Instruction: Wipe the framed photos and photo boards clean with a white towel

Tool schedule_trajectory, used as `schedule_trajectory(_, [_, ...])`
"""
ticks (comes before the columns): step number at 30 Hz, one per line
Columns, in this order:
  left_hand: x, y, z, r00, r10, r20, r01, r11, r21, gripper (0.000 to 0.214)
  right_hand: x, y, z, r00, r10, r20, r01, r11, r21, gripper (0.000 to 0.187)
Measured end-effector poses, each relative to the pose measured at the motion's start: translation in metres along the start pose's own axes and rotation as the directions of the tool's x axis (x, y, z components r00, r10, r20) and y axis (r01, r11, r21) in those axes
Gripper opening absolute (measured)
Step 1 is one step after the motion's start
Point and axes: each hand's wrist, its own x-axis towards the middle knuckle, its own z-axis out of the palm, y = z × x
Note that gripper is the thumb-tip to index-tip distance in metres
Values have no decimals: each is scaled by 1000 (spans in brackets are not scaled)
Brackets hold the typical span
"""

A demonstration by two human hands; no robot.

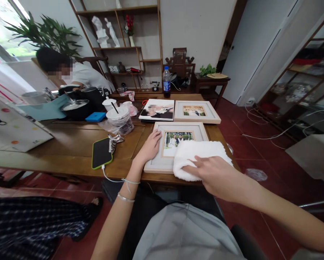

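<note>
A light-wood picture frame (165, 164) with a wide pale mat and a photo of two people lies flat at the table's near edge. My left hand (150, 146) holds the frame by its left side, its fingers curled along the border. Over the frame's lower right part spreads a folded white towel (205, 148), hiding that corner and some of the photo. My right hand (213, 175) is closed on the towel, with some fingertips tucked into its fold. Behind lie a second framed photo (214, 116) and a black-and-white picture panel (167, 115), side by side.
On the wooden table (72, 135) to the left lie a phone (101, 154) with a charging cable, a lidded cup (120, 119) in plastic and a blue box (95, 116). A bottle (166, 81) stands at the back. Another person (88, 74) sits at the far left.
</note>
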Motion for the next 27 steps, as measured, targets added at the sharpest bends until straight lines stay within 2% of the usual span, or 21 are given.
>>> schedule_trajectory(4, [0, 0, 0, 1000, -1, -2, 1, 1000, -2, 42, 6, 7, 7, 1000, 25, -6, -24, 997, 68, 64])
schedule_trajectory(10, [0, 0, 1, 1000, -4, -11, 4, 1000, -8, 41, 47, 50, 40, 976, 149, -157, -140, 988, 64, 70])
schedule_trajectory(16, [0, -1, 1, 1000, -12, 4, 12, 1000, -12, 41, 85, 80, 43, 949, 224, -220, -235, 972, -23, 64])
schedule_trajectory(21, [0, -2, 2, 1000, -14, -5, 14, 1000, -23, 41, 93, 76, 39, 953, 182, -242, -200, 978, -52, 62])
schedule_trajectory(24, [0, -1, 2, 1000, -11, -8, 11, 1000, -21, 41, 82, 64, 34, 976, 131, -173, -137, 990, -25, 59])
schedule_trajectory(27, [0, -1, 1, 1000, -7, 0, 7, 1000, -11, 41, 58, 48, 25, 995, 72, -67, -69, 997, 37, 60])
